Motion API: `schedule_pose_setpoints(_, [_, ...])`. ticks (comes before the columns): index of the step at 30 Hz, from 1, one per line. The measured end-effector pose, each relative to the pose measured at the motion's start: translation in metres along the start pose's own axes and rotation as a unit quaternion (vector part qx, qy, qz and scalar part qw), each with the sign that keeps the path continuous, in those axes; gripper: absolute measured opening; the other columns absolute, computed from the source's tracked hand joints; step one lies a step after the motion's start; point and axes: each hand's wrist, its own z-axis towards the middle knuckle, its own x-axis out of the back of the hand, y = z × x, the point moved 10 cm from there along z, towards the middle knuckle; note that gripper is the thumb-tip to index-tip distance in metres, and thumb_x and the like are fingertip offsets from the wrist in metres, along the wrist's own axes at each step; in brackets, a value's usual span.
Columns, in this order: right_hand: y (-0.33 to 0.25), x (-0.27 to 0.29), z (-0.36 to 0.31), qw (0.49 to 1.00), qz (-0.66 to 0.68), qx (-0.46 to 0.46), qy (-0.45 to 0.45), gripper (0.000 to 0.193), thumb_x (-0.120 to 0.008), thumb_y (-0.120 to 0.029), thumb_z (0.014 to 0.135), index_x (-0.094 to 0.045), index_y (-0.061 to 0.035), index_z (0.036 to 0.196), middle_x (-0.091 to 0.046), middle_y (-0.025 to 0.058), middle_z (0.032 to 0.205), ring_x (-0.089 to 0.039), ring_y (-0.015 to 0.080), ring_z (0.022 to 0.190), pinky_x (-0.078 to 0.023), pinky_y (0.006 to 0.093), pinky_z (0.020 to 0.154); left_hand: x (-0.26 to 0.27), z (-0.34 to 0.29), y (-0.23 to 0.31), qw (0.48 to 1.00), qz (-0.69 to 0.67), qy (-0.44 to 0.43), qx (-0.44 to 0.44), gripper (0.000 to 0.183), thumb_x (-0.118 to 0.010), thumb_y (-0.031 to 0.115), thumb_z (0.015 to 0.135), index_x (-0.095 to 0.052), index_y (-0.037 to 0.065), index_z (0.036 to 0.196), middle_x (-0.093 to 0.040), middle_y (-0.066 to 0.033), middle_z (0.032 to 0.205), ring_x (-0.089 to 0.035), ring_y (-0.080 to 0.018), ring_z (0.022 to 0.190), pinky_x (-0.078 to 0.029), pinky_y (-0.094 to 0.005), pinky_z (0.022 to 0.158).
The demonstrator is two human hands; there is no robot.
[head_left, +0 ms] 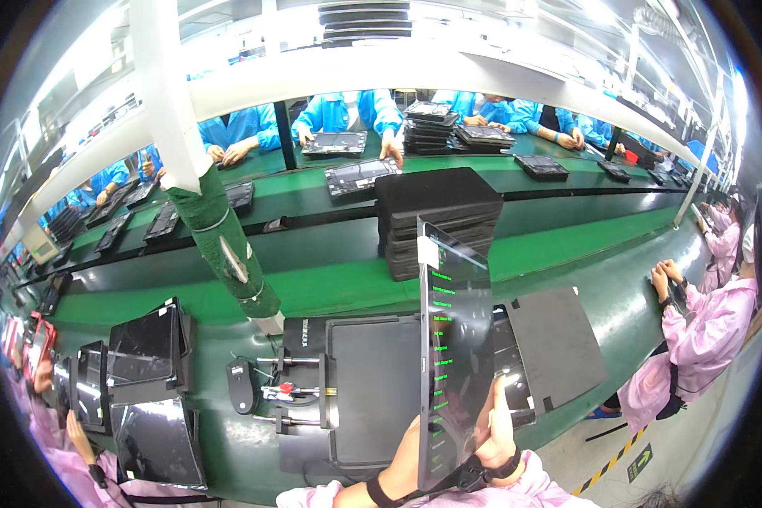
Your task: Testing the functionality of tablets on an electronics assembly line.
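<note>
Glossy black rectangular tablet [464, 339]: left hand [408, 455] is clasping its edge; right hand [497, 432] is hiding its grip; edge-holding is probably sparing glass.

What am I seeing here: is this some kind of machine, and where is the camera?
There is no robot here, just a person's bare hands. The single picture comes from a wide fisheye camera on that person's head, looking down, so straight edges bend. The left hand and right hand hold up a thin dark screen with green text; it hides part of the left hand. On the green bench lie a black fixture with metal rods, a black mouse, and glossy dark panels. Across it, other people wear blue.
</note>
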Motion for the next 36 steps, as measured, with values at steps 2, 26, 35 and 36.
schedule_pose_setpoints(2, [-0.010, -0.001, -0.001, 0.993, -0.075, 0.087, -0.039, 0.076, -0.046, -0.049, 0.096, -0.019, 0.0008, 0.147, -0.017, 0.0134, 0.151, -0.017, 0.0263, 0.139, -0.012, 0.0407, 0.115, -0.022, -0.031, -0.059, 0.848, -0.467, 0.092, 0.234, 0.025, -0.064, 0.000, 0.080, -0.057, 0.001, 0.104, -0.062, -0.0087, 0.097, -0.059, -0.0175, 0.085, -0.049, -0.0322, 0.076])
schedule_pose_setpoints(26, [-0.033, 0.010, -0.003, 0.991, -0.021, 0.036, 0.128, 0.057, -0.034, -0.053, 0.099, -0.057, -0.0030, 0.112, -0.063, 0.0016, 0.085, -0.059, 0.0094, 0.069, -0.050, 0.0237, 0.061, 0.216, -0.041, -0.052, 0.889, 0.396, 0.145, 0.178, 0.018, -0.071, 0.016, 0.078, -0.064, 0.008, 0.093, -0.062, -0.0056, 0.086, -0.056, -0.0257, 0.085, -0.040, -0.0376, 0.080])
schedule_pose_setpoints(35, [0.003, 0.027, -0.018, 0.981, -0.132, -0.052, 0.132, 0.071, -0.029, -0.060, 0.097, -0.054, 0.0022, 0.121, -0.062, 0.0107, 0.111, -0.061, 0.0190, 0.099, -0.052, 0.0334, 0.084, 0.225, -0.048, -0.053, 0.826, 0.472, 0.257, 0.168, 0.015, -0.060, 0.004, 0.083, -0.063, 0.003, 0.098, -0.062, -0.0108, 0.087, -0.058, -0.0274, 0.085, -0.046, -0.0384, 0.078])
schedule_pose_setpoints(36, [0.006, 0.029, -0.020, 0.981, -0.134, -0.053, 0.133, 0.071, -0.029, -0.060, 0.097, -0.054, 0.0022, 0.121, -0.062, 0.0107, 0.111, -0.061, 0.0190, 0.099, -0.052, 0.0334, 0.084, 0.234, -0.053, -0.050, 0.795, 0.507, 0.282, 0.177, 0.015, -0.057, 0.004, 0.085, -0.063, 0.002, 0.099, -0.062, -0.0120, 0.088, -0.058, -0.0274, 0.086, -0.046, -0.0377, 0.079])
